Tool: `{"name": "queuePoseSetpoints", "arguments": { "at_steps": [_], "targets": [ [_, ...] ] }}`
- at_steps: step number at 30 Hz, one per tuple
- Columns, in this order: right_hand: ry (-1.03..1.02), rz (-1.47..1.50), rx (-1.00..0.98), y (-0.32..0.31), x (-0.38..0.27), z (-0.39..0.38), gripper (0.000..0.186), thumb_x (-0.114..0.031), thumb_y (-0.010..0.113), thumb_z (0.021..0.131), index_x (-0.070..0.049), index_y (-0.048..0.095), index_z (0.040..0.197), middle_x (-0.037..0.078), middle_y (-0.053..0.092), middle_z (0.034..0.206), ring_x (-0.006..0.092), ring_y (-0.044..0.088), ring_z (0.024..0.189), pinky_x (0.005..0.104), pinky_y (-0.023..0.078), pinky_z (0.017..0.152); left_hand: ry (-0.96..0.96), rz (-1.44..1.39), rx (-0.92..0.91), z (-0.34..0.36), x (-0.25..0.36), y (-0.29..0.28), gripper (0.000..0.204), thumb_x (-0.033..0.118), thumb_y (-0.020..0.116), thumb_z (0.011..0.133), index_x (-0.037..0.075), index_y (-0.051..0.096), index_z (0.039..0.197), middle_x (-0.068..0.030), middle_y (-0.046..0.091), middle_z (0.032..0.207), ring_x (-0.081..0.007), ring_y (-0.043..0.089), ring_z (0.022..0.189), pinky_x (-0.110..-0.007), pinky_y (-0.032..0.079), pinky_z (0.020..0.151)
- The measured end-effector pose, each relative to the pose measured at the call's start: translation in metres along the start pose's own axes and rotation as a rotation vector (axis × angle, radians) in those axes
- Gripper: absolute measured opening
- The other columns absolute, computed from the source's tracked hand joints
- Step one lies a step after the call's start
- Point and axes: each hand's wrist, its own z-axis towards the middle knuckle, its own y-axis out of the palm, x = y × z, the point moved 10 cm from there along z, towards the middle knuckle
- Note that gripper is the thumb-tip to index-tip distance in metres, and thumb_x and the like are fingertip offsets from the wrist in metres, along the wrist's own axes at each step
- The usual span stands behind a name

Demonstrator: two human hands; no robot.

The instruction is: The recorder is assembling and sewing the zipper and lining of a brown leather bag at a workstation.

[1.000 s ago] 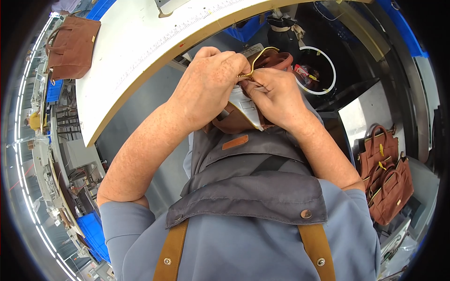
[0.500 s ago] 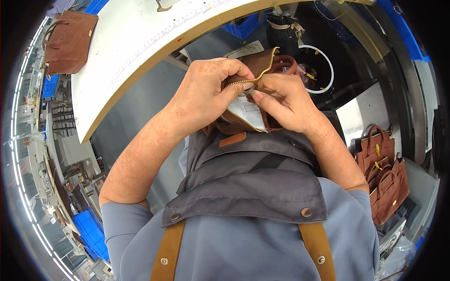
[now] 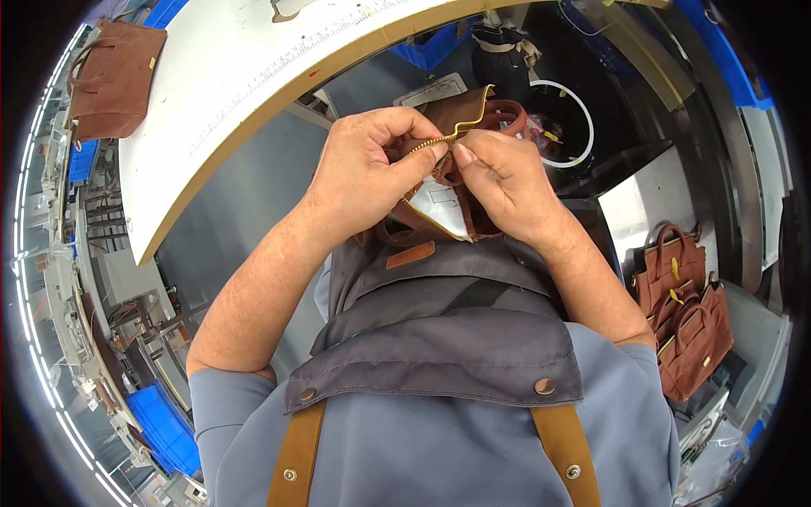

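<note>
My left hand (image 3: 365,173) and my right hand (image 3: 498,182) are held close together in front of my chest, both gripping a small brown leather bag (image 3: 456,114). The fingertips of both hands pinch its brass zipper (image 3: 452,135), which curves up and away over the bag's top edge. White lining (image 3: 439,207) shows under my hands inside the bag. Brown handles (image 3: 507,114) of the bag stick out beyond my right hand. My grey apron (image 3: 448,338) fills the lower middle of the view.
A white worktable with a wooden edge (image 3: 245,76) arcs across the upper left, with a brown bag (image 3: 114,76) on its far end. Two more brown bags (image 3: 684,313) stand at the right. A white ring (image 3: 562,118) and blue crates (image 3: 165,427) lie around me.
My hands and the bag have stayed together at my chest. The zipper tape now stands more upright between my fingertips, and my fingers have shifted along it.
</note>
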Motion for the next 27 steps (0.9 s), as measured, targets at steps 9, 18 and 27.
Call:
{"name": "queuePoseSetpoints", "arguments": {
  "at_steps": [9,18,27],
  "targets": [
    [0.071,-0.411,-0.082,-0.045,-0.025,-0.006,0.023,-0.019,0.07,0.088,-0.004,0.062,0.102,0.012,0.064,0.085,0.0311,0.064,0.076,0.0376,0.051,0.067,-0.011,-0.127,0.019,0.0,-0.009,0.019,0.009,0.007,0.07,0.092,0.0,0.068,0.097,-0.003,0.07,0.08,-0.0048,0.064,0.067,-0.02,0.052,0.057],
    [-0.102,-0.637,-0.141,-0.051,-0.053,-0.005,0.026,-0.013,0.077,0.076,-0.002,0.07,0.099,0.01,0.065,0.086,0.0289,0.066,0.079,0.0393,0.053,0.067,0.042,-0.065,0.008,0.003,-0.006,0.03,0.009,0.005,0.071,0.089,-0.001,0.069,0.095,-0.0021,0.071,0.078,-0.0033,0.061,0.065,-0.019,0.048,0.06],
    [-0.139,-0.759,-0.255,-0.038,-0.051,0.001,0.019,-0.023,0.072,0.083,-0.005,0.072,0.09,0.007,0.065,0.078,0.026,0.067,0.071,0.0374,0.053,0.06,0.076,-0.036,0.013,0.001,-0.003,0.031,0.008,0.004,0.071,0.088,-0.001,0.069,0.093,-0.0015,0.068,0.072,-0.004,0.062,0.063,-0.02,0.047,0.058]
  ]
}}
